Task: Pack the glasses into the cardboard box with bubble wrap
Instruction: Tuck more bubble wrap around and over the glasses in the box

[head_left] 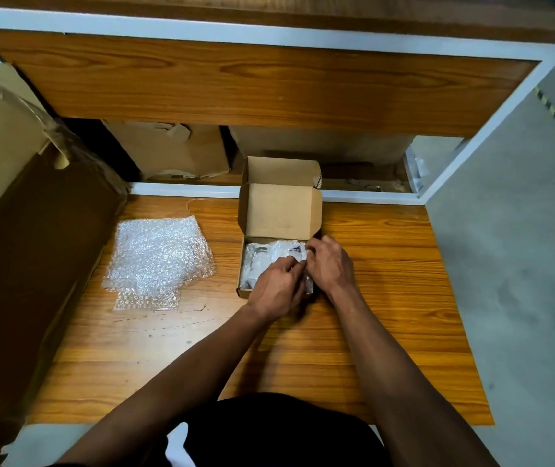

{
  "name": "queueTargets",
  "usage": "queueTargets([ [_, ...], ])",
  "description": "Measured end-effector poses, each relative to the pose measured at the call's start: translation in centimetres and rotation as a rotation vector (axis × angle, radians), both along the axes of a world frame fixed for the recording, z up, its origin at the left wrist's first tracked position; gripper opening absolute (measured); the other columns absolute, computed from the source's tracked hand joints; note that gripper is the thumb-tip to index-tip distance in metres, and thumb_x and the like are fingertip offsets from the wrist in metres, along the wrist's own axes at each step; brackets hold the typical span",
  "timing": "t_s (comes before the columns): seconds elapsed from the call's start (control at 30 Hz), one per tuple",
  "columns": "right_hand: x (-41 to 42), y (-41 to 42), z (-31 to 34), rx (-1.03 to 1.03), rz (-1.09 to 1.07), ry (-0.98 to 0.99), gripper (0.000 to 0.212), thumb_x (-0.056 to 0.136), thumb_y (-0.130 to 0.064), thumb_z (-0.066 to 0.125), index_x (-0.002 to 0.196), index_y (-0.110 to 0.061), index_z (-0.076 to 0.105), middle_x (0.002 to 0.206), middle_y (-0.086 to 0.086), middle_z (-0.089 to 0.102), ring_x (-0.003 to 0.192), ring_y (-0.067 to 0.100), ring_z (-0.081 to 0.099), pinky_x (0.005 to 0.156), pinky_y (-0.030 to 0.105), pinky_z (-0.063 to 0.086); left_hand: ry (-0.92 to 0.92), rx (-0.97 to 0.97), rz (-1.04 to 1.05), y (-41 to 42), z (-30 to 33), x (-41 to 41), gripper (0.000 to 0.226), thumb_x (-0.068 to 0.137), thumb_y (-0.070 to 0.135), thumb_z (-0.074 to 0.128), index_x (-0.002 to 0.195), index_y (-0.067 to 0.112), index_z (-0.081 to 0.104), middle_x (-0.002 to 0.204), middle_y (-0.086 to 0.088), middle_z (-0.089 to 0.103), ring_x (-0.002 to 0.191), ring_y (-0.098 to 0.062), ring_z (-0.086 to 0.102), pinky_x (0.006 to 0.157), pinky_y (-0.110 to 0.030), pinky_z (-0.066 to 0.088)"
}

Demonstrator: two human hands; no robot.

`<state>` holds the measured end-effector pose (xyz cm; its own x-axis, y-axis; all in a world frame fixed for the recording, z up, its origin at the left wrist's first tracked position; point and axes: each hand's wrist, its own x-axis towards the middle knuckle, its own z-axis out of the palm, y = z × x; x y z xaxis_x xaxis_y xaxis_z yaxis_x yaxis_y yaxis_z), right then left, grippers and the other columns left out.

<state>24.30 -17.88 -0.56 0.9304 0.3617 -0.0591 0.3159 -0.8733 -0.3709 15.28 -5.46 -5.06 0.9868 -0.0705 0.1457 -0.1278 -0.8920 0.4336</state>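
A: Where are the glasses (262, 256) now?

B: Inside the box (246, 291), wrapped in bubble wrap (271, 254). A dark frame part shows through the plastic at the far left corner. The box sits mid-worktop (387, 281) with its lid (281, 210) tipped up at the far side, so the opening stays free for both hands.

A: And the hands?

B: Both are over the right half of the box. The left hand (278, 286) has its fingers curled down onto the wrap, seemingly pinching a fold. The right hand (331, 264) meets it from the right, fingers bent onto the same edge near the box's right wall. My guess is they are tucking loose wrap in so the lid can close flat (the fingertips are hidden, so how firm the grip is I cannot tell).

A: Anything spare?

B: A stack of sheets (158, 257) lies on the worktop left of the box, well apart from it, within reach if more padding is wanted.

A: What is left?

B: Probably finishing the tuck, then folding the lid down.
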Motion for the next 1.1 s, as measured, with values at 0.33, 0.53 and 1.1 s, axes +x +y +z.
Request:
queueTargets([
  [0.33,0.7,-3.0,-0.2,0.019,0.125,0.396,0.079,0.086,-0.03,0.079,0.154,-0.04,0.039,0.132,-0.003,0.044,0.123,0.019,0.05,0.094,0.039,0.053,0.157,0.1,0.276,3.6,1.5,-0.1,0.06,0.099,0.033,0.054,0.158,0.028,0.046,0.146,-0.002,0.053,0.134,-0.027,0.04,0.105,-0.048,0.039],
  [0.53,0.7,-1.6,0.9,-0.219,0.164,0.304,0.088,0.08,-0.03,0.085,0.154,-0.038,0.038,0.129,0.0,0.044,0.107,0.019,0.054,0.074,0.031,0.049,0.265,0.135,0.239,4.0,2.0,0.4,0.061,0.102,0.037,0.056,0.161,0.032,0.04,0.152,0.0,0.051,0.139,-0.031,0.033,0.103,-0.05,0.033],
  [1.1,-1.1,-0.3,0.5,-0.317,0.126,0.218,0.098,0.076,-0.035,0.09,0.154,-0.038,0.031,0.135,0.01,0.041,0.123,0.033,0.051,0.092,0.045,0.053,0.513,0.118,0.155,5.3,3.1,1.2,0.087,0.096,0.047,0.067,0.168,0.037,0.019,0.161,-0.001,0.034,0.15,-0.042,0.017,0.117,-0.065,0.019],
])
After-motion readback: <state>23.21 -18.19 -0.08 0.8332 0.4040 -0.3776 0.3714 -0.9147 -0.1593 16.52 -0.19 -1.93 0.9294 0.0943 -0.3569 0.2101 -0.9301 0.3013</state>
